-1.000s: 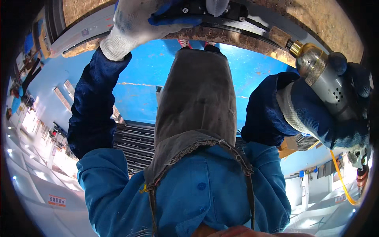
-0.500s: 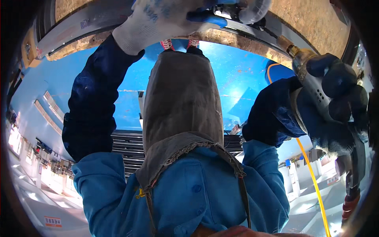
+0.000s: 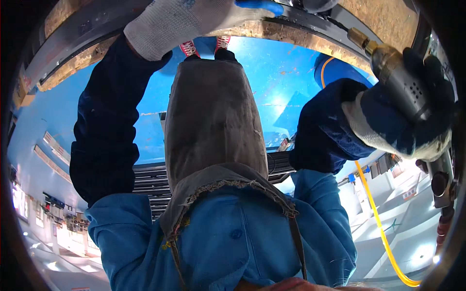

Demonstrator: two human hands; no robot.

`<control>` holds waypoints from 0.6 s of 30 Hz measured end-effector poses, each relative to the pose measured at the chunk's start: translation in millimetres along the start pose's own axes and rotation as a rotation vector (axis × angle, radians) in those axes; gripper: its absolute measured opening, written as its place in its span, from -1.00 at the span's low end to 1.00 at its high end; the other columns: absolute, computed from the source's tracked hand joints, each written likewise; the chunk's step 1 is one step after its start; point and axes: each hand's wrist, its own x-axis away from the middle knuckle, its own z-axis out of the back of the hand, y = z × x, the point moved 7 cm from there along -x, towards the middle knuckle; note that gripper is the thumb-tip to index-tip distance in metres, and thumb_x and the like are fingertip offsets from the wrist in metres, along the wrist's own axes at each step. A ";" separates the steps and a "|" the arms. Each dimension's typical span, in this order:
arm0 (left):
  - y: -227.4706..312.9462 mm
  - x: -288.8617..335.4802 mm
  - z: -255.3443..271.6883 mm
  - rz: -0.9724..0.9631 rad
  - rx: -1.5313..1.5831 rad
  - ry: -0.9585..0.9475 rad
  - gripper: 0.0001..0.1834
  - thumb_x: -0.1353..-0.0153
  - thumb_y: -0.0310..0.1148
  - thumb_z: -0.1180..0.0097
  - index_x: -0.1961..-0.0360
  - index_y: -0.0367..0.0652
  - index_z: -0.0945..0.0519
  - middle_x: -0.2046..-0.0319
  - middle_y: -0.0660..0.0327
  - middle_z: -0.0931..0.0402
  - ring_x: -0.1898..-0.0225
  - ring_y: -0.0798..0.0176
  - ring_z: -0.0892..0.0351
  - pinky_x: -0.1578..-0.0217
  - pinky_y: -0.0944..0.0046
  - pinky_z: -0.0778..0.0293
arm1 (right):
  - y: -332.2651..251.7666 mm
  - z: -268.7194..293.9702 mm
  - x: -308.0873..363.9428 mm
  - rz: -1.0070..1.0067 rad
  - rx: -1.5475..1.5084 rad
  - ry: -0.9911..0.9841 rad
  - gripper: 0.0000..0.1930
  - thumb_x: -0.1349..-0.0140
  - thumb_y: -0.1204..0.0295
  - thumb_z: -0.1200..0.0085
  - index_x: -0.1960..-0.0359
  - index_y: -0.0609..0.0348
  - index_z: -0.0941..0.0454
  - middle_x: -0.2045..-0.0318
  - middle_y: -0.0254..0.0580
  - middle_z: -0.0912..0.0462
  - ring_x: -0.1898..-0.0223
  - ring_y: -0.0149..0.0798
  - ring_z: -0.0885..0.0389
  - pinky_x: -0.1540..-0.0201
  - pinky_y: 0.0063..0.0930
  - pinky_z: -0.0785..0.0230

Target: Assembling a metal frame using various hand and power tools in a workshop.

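My left hand [image 3: 182,22], in a white knit glove with blue-coated fingers, rests at the dark metal bar [image 3: 301,19] along the bench edge. One finger stretches rightward; the others are cut off by the upper rim, so its grip is hidden. My right hand [image 3: 417,116], in a dark-coated glove, is wrapped round a silver air drill [image 3: 400,80] at the right. A thin dark bit runs from its brass-coloured chuck [image 3: 361,39] toward the bar, near a grey rounded thing [image 3: 320,4] that I cannot make out. Whether the bit touches anything is unclear.
A worn wooden bench top [image 3: 383,19] lies under the bar. From the drill's lower end a yellow air hose [image 3: 378,223] loops down. Dark stacked metal lengths [image 3: 150,184] lie behind me on the blue floor [image 3: 262,87]. I wear a grey apron [image 3: 213,111].
My left hand has slid up and left, its fingers now mostly past the upper rim. My right hand and the drill have tilted and shifted right. The body and floor sit slightly further left.
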 end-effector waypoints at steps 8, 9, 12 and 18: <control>2.0 2.7 -3.1 -0.080 -0.090 -0.007 -0.40 0.13 -0.14 -0.36 0.09 -0.27 -0.53 0.19 0.07 -0.54 0.35 0.06 -0.61 0.31 0.22 -0.53 | 15.8 -6.9 11.2 -0.367 -0.380 -0.084 -0.48 -0.30 0.09 0.18 0.33 0.47 -0.51 0.51 0.05 -0.63 0.51 -0.11 -0.66 0.43 -0.37 -0.57; 2.1 3.1 -3.0 -0.075 -0.114 0.004 -0.41 0.12 -0.14 -0.35 0.09 -0.27 -0.53 0.18 0.09 -0.53 0.37 0.07 -0.61 0.32 0.23 -0.52 | 16.6 -6.9 11.6 -0.382 -0.394 -0.083 -0.47 -0.30 0.09 0.19 0.32 0.47 -0.51 0.50 0.05 -0.62 0.51 -0.11 -0.66 0.43 -0.37 -0.57; 4.2 2.8 -1.9 -0.063 -0.101 -0.032 -0.44 0.10 -0.14 -0.34 0.11 -0.28 -0.54 0.16 0.10 -0.53 0.35 0.09 -0.61 0.32 0.25 -0.52 | 19.0 -8.4 12.8 -0.406 -0.418 -0.081 -0.47 -0.30 0.08 0.20 0.30 0.46 -0.49 0.50 0.05 -0.62 0.51 -0.11 -0.66 0.44 -0.38 -0.58; 3.1 4.6 -0.6 -0.116 -0.070 0.032 -0.47 0.07 -0.17 -0.33 0.10 -0.28 -0.54 0.13 0.09 -0.52 0.30 0.07 -0.60 0.30 0.25 -0.53 | 20.5 -9.4 11.9 -0.412 -0.436 -0.072 -0.47 -0.31 0.06 0.23 0.25 0.45 -0.46 0.49 0.05 -0.61 0.50 -0.11 -0.66 0.44 -0.38 -0.58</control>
